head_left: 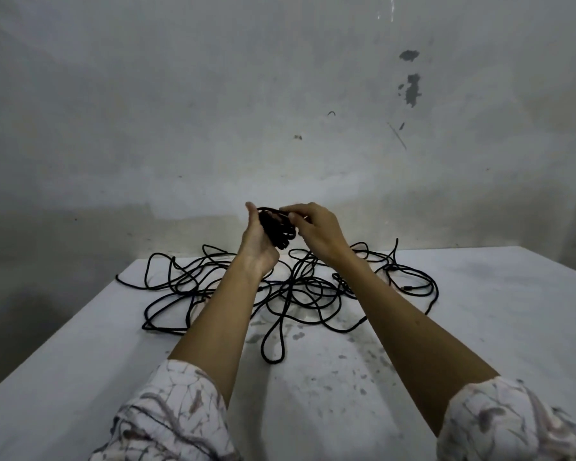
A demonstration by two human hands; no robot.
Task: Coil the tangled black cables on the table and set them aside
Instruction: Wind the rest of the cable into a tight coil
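A tangle of black cables [290, 291] sprawls over the far half of the white table [479, 327], with loops reaching left, right and toward me. Above it my left hand [256, 241] is raised, and a small black coil [276, 229] of several turns is wrapped around its fingers. My right hand [316, 231] is just right of the coil and pinches a strand of cable at the coil's top. A length of cable drops from the coil down into the tangle.
A stained grey-white wall [280, 111] rises right behind the table. The table's left edge [64, 331] runs diagonally with dark floor beyond it. The near table surface [313, 410] is speckled with dark marks.
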